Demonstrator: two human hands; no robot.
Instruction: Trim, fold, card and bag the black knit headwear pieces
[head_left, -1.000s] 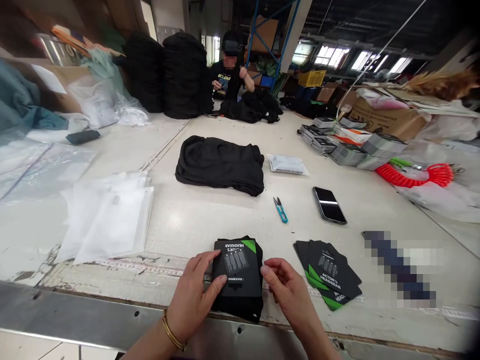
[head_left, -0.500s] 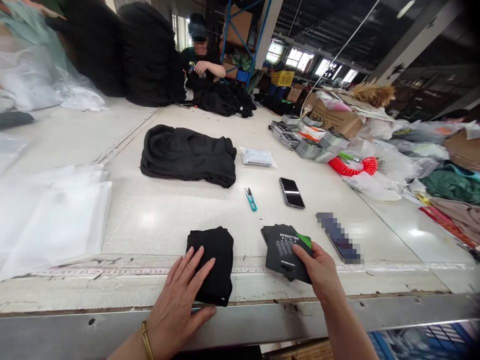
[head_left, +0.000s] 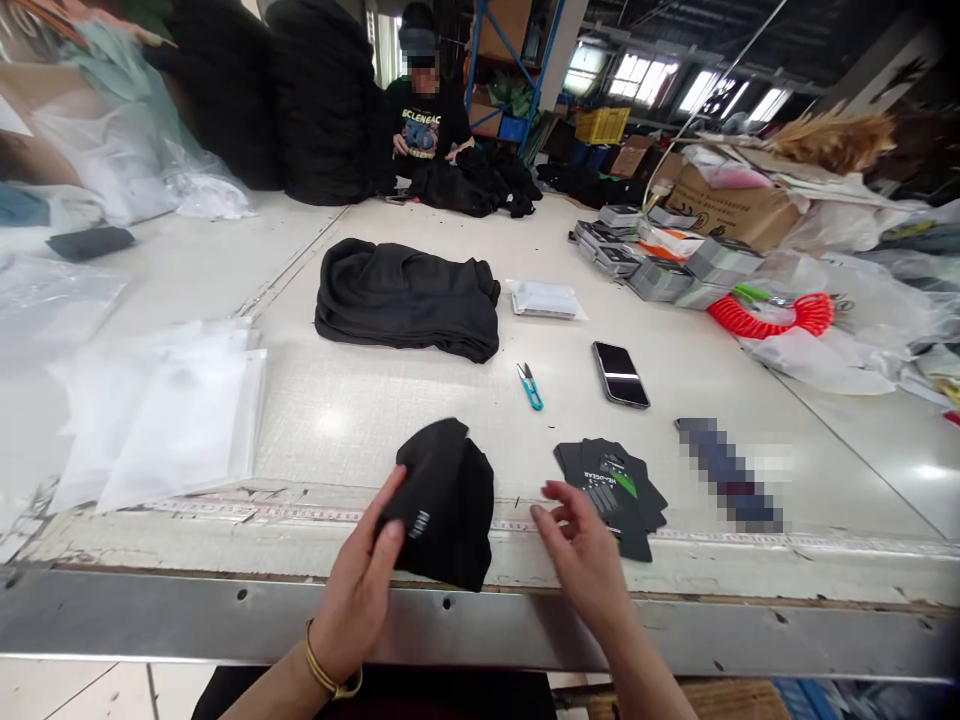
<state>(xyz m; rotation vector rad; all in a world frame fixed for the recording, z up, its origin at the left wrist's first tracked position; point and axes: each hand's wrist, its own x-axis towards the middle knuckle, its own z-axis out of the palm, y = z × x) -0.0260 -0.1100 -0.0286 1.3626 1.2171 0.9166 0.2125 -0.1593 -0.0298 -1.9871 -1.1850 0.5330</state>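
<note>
Pale worktable (head_left: 300, 445) filled the view, with blue steel shelving (head_left: 510, 70) and bright windows (head_left: 641, 78) far behind it. A printed measuring tape (head_left: 315, 513) ran along its near edge, and across that strip sat a folded black garment (head_left: 446, 505) with small white print on its face, its long axis running away from the person and leaning slightly right. The left hand (head_left: 356, 590), a gold bangle (head_left: 324, 672) on its wrist, was the nearer one: its fingers (head_left: 382, 535) lay together and curved against the garment's left flank, though whether they gripped it could not be told. The right hand (head_left: 581, 570) hung open to the garment's right, fingers spread and touching nothing, nearest a fanned stack of black cards (head_left: 611, 497) with green corners, printed "HEADGEAR". Beyond the garment lay a larger folded black bundle (head_left: 405, 300); beyond it to the right were blue-handled thread snips (head_left: 529, 386) and a black smartphone (head_left: 620, 375). Clear plastic bags (head_left: 180, 420) lay left of the garment. Far beyond it, a co-worker (head_left: 424, 100) sat beside tall black stacks (head_left: 322, 100).
</note>
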